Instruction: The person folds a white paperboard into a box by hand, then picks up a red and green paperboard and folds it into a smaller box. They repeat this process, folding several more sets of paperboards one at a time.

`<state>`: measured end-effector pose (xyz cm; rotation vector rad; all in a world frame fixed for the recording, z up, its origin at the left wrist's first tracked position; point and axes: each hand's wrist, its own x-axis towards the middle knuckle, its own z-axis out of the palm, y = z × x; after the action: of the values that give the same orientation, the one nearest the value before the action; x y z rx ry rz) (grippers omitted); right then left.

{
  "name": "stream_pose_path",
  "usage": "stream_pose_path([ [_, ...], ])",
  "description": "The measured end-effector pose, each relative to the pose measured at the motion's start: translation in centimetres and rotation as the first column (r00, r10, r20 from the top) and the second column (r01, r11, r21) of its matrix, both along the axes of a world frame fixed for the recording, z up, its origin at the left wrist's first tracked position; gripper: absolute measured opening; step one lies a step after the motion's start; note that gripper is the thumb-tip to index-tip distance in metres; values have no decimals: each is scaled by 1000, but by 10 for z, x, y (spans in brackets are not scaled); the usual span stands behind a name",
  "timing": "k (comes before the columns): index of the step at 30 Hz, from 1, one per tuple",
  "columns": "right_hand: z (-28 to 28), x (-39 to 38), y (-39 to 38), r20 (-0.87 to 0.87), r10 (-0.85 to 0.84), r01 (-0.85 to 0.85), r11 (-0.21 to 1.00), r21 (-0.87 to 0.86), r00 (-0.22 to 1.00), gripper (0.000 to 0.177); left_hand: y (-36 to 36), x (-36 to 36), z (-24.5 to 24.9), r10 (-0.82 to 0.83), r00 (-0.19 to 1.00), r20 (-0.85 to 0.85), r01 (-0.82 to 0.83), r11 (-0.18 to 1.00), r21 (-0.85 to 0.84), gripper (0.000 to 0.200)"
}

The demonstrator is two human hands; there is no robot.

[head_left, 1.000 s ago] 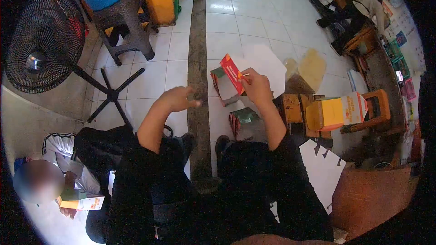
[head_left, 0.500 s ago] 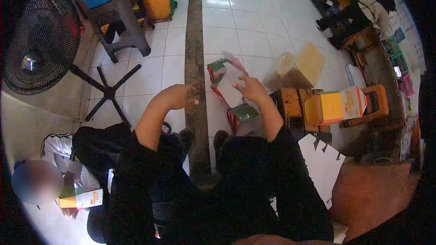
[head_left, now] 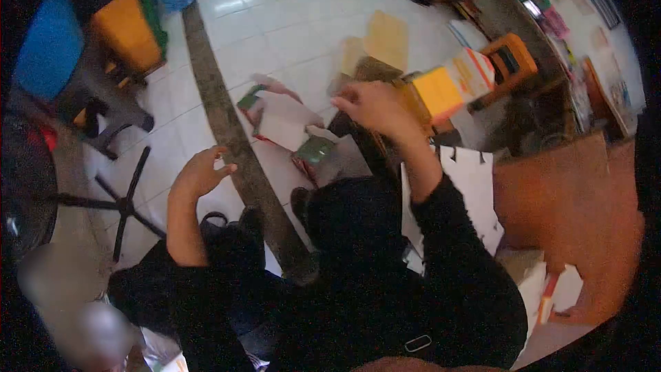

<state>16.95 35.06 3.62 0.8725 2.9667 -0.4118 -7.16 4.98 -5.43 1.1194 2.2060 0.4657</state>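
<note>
My left hand (head_left: 203, 173) hovers over the floor near the dark strip, fingers bent and apart, with nothing in it. To the right, my right hand (head_left: 375, 109) is raised, thumb and fingers slightly apart and a little blurred; I see nothing held. Between the hands, a white card panel (head_left: 284, 122) lies on a red and green stack on the floor. A green shiny packet (head_left: 318, 151) sits just below it. Beyond my right hand, a yellow and white carton (head_left: 441, 93) rests on a wooden stool (head_left: 521, 62).
White die-cut card sheets (head_left: 475, 182) lie beside my right arm, by a brown board (head_left: 561, 200). Yellowish blocks (head_left: 387, 41) stand further off. At left are a fan's black base (head_left: 124, 205) and a dark plastic stool (head_left: 103, 89). A blurred person (head_left: 103, 334) is at lower left.
The view has turned right, so the floor things appear further left. My right hand has moved away from the card stack toward the yellow and white carton. My left hand stays empty.
</note>
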Motion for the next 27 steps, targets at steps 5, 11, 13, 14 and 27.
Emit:
stream_pose_path([
  [5, 19, 111, -5, 376, -265, 126, 927, 354, 888, 63, 6, 11, 5, -38, 999, 8, 37, 999, 9, 59],
  [11, -4, 152, -56, 647, -333, 214, 942, 259, 685, 64, 14, 13, -8, -78, 997, 19, 78, 997, 16, 61],
  [13, -6, 152, -60, 598, -305, 224, 952, 208, 741, 56, 12, 13, -16, -88, 995, 43, 87, 996, 17, 61],
  [14, -3, 150, -59, 578, -299, 208, 953, 219, 759, 51, 11, 11, -18, -85, 994, 65, 84, 996, 20, 61],
  [27, 53, 180, -58, 394, -343, 219, 919, 326, 853, 33, -2, 13, -6, -94, 994, -57, 96, 994, 43, 57],
])
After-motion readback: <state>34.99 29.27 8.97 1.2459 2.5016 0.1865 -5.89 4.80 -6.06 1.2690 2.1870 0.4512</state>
